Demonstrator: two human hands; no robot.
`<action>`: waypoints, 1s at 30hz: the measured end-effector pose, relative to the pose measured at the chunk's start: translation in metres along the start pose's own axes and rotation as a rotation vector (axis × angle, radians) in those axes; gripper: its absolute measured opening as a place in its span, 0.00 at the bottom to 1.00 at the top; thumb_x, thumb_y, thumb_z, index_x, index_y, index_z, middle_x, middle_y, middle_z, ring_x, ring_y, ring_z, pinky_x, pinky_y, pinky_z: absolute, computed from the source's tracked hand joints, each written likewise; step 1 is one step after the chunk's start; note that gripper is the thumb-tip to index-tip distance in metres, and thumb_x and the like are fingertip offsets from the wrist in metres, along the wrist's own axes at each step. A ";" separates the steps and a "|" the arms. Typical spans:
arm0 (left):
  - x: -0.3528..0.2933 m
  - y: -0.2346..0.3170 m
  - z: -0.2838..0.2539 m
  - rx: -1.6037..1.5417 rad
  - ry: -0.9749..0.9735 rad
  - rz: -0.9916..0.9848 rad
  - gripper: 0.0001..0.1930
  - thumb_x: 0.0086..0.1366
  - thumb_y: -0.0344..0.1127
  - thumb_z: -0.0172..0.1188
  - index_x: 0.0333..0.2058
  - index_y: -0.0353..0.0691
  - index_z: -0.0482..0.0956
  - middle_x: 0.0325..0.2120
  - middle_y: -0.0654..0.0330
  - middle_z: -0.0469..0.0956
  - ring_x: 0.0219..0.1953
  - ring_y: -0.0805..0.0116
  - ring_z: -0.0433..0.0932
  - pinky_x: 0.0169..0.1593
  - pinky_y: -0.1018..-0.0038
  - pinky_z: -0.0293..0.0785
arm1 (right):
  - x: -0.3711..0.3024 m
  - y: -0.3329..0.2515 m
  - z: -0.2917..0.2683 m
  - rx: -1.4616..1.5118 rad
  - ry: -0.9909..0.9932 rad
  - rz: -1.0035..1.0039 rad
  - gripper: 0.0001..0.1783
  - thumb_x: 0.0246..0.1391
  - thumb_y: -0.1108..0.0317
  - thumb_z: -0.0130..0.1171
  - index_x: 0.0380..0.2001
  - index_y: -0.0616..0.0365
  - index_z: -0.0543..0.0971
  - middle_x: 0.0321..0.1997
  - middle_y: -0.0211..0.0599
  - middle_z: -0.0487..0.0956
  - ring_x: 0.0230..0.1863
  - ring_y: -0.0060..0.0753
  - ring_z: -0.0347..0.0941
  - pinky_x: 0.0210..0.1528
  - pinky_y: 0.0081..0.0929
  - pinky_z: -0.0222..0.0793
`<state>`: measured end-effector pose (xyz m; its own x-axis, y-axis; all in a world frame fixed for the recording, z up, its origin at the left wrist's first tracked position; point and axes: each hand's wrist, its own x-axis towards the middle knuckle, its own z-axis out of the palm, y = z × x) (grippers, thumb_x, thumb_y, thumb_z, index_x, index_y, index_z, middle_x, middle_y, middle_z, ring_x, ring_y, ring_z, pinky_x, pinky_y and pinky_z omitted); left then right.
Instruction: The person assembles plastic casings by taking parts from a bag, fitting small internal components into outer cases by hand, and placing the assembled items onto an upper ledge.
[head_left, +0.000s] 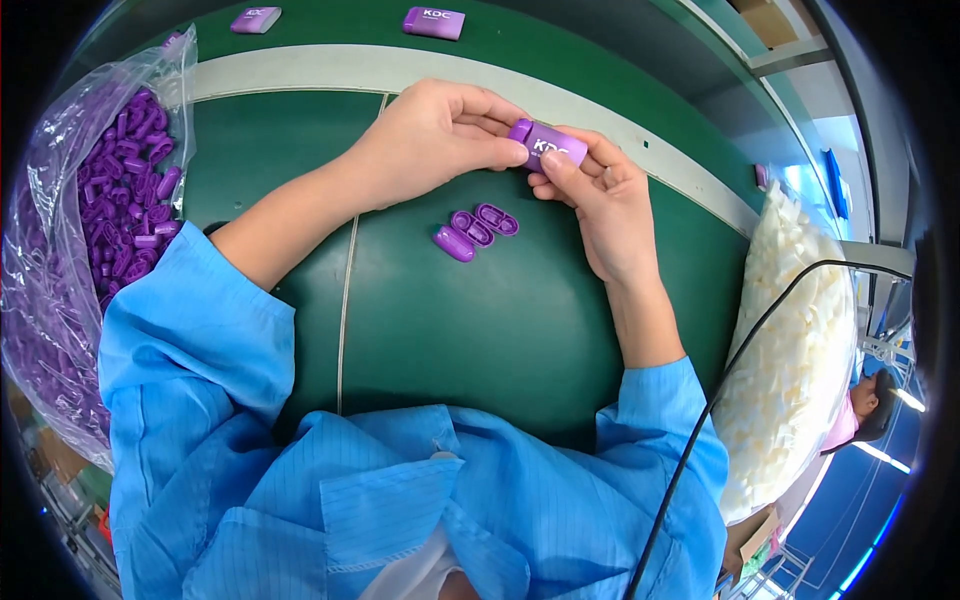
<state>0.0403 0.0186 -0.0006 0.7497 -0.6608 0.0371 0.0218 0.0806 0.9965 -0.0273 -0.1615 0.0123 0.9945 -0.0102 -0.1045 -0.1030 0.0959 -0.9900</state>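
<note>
The purple case (560, 146) is held up near the surface's (480, 330) far edge, its capped end pinched by the left fingers (497, 153); uneven pressure there could skew the cap (519, 130). Loose caps (472, 229) lie nearby; the right fingers (568, 177) grip the body, where a slipping thumb could drop it.

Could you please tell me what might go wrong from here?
The small purple case, held up between the left hand and right hand, could slip from the fingers and drop onto the green work surface.
The three loose purple caps lie below the hands, so a forearm might knock them.
The black cable crosses the right sleeve in this view; if it is really that close, it could snag.
</note>
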 end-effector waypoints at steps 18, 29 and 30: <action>-0.007 -0.003 0.003 0.118 0.032 0.029 0.13 0.55 0.25 0.60 0.41 0.30 0.76 0.34 0.54 0.79 0.35 0.73 0.78 0.42 0.79 0.76 | -0.007 -0.003 -0.003 -0.143 -0.054 -0.085 0.15 0.50 0.78 0.57 0.43 0.69 0.72 0.35 0.40 0.78 0.33 0.23 0.75 0.36 0.18 0.74; -0.037 -0.001 0.040 0.860 0.231 0.327 0.24 0.57 0.23 0.52 0.52 0.26 0.58 0.34 0.41 0.73 0.31 0.43 0.74 0.34 0.60 0.72 | -0.018 -0.001 0.023 -0.244 0.122 -0.211 0.13 0.50 0.77 0.58 0.40 0.70 0.74 0.31 0.38 0.79 0.28 0.20 0.75 0.30 0.17 0.74; -0.037 0.000 0.040 0.886 0.236 0.312 0.24 0.57 0.22 0.51 0.53 0.25 0.57 0.35 0.41 0.72 0.32 0.43 0.74 0.34 0.59 0.72 | -0.018 0.001 0.025 -0.267 0.149 -0.251 0.12 0.50 0.77 0.58 0.39 0.70 0.74 0.30 0.38 0.79 0.27 0.20 0.75 0.30 0.17 0.74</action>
<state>-0.0138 0.0127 0.0008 0.7529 -0.5300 0.3902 -0.6349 -0.4285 0.6429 -0.0448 -0.1362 0.0153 0.9777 -0.1463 0.1505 0.1215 -0.1900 -0.9742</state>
